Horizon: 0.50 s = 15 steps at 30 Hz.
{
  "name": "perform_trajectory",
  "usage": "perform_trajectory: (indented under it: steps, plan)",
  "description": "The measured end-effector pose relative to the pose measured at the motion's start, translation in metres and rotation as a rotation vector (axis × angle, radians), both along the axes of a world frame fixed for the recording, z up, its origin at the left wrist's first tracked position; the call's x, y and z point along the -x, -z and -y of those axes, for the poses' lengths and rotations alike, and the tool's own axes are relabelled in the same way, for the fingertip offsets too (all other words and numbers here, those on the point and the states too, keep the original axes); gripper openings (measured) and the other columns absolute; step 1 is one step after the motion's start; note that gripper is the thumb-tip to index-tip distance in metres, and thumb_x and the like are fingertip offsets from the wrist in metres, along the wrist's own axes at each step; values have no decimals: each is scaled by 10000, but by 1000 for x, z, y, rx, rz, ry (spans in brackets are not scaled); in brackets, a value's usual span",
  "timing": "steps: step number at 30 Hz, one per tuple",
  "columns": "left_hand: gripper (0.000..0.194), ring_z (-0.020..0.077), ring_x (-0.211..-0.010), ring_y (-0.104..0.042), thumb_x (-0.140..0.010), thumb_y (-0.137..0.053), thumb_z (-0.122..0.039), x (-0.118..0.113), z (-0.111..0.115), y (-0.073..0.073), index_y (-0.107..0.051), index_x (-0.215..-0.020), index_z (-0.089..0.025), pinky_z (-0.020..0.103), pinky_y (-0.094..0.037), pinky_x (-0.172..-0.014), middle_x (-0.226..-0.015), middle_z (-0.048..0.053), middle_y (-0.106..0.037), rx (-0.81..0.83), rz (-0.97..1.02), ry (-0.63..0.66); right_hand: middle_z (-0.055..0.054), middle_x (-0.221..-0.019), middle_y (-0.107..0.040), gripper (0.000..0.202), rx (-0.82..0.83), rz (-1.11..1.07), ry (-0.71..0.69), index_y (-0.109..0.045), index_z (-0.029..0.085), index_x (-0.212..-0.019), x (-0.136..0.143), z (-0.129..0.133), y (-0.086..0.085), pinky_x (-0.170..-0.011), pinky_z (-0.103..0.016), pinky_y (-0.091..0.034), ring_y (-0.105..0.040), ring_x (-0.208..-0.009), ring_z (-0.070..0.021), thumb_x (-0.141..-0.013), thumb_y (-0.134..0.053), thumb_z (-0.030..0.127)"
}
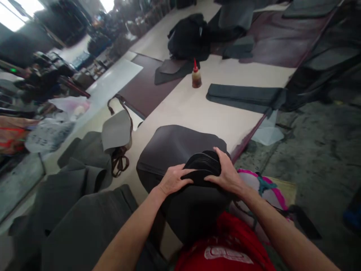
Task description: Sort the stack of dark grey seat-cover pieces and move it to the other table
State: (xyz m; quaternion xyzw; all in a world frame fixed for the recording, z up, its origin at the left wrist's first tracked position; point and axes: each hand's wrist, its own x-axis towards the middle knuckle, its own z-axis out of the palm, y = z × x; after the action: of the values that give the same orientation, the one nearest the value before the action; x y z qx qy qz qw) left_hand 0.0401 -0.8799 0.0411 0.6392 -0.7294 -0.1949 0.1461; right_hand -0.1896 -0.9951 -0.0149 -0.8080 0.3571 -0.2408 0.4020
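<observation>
Stretching away from me, the pale bench (pixel 197 109) is carrying grey foam sheets (pixel 84 210) at left; my left hand (pixel 173 180) and right hand (pixel 227 175) are both closing around a stack of black cut pieces (pixel 204 165) on a folded dark sheet (pixel 175 148). Gathering seems underway; I cannot tell the count, and the glue bottle (pixel 196 75) beyond is blurring.

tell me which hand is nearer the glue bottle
Right, narrowly. The right hand rests on the black stack's far right side, below the glue bottle; the left hand sits lower left.
</observation>
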Motion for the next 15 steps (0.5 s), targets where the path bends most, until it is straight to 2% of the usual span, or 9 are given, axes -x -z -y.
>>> perform_trajectory:
  steps: [3, 7, 9, 11, 13, 15]
  plan:
    - [416, 190, -953, -655, -859, -674, -409, -2, -4, 2, -631, -1266, -339, 304, -507, -882, -1048, 37, -675, -1, -2, 47, -178, -1462, -444, 1034, -75, -125, 7, -272, 174, -1491, -3, 3, -3, -1113, -517, -379, -436, -1340, -349, -667, -782, 537]
    - [401, 182, -910, -645, -878, -633, -453, -7, -13, 10, -645, -1253, -313, 285, -501, -835, -997, 41, -670, 58, -30, 34, -104, -1196, -647, 675, -108, -222, -90, -533, 209, -1250, -4, 3, -16, -970, -451, -495, -624, -1089, -305, -692, -756, 516]
    - [389, 175, -851, -641, -880, -625, -463, -9, -18, 16, -666, -1226, -289, 274, -499, -789, -933, 38, -668, 103, -33, 8, -77, -1153, -657, 641, -126, -206, -141, -527, 225, -1222, -3, -2, -19, -950, -422, -504, -633, -1060, -281, -689, -763, 491]
    - [384, 170, -810, -634, -873, -636, -462, -9, -20, 20, -681, -1202, -270, 264, -491, -750, -882, 33, -661, 141, -29, -5, -86, -1246, -609, 763, -114, -158, -157, -455, 228, -1290, -1, -9, -17, -1004, -413, -473, -591, -1146, -279, -649, -797, 459]
    - [380, 165, -797, -630, -869, -645, -452, -9, -19, 20, -679, -1203, -274, 255, -482, -734, -858, 26, -655, 159, -33, 14, -109, -1322, -556, 847, -86, -134, -127, -396, 222, -1334, 0, -16, -14, -1042, -421, -445, -547, -1213, -287, -627, -812, 435]
    - [375, 157, -784, -625, -876, -642, -441, -10, -17, 17, -670, -1216, -288, 247, -474, -727, -837, 16, -646, 162, -37, 46, -110, -1274, -591, 771, -96, -167, -80, -419, 224, -1305, -1, -18, -12, -996, -426, -476, -579, -1171, -292, -657, -788, 418]
